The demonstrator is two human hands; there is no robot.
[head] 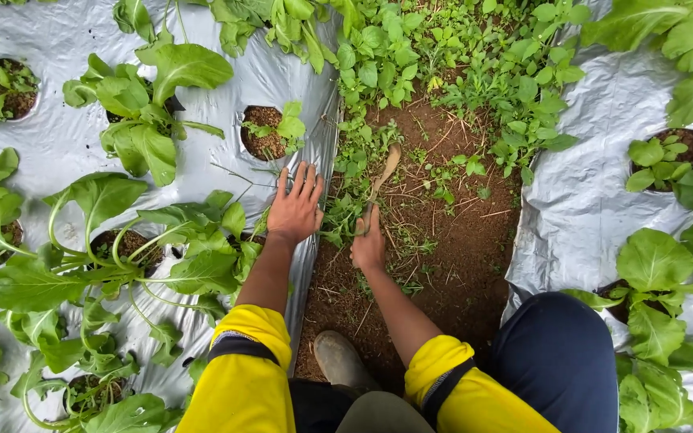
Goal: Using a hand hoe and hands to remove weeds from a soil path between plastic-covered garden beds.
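You see 2 hands (pixel 296 210), 1 tool (pixel 384 172), 2 plastic sheets (pixel 58 152), 1 boot (pixel 340 361) and 2 yellow sleeves (pixel 242 377); the leafy plants are too overlapped for you to count.

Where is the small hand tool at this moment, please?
In the head view, the hand tool sits centre frame in the right hand, its blade over the weeds in the soil furrow, beside the silver mulch sheet.

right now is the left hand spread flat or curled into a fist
Spread flat. The left hand lies palm down with its fingers fanned out on the silver plastic sheet, gripping nothing.
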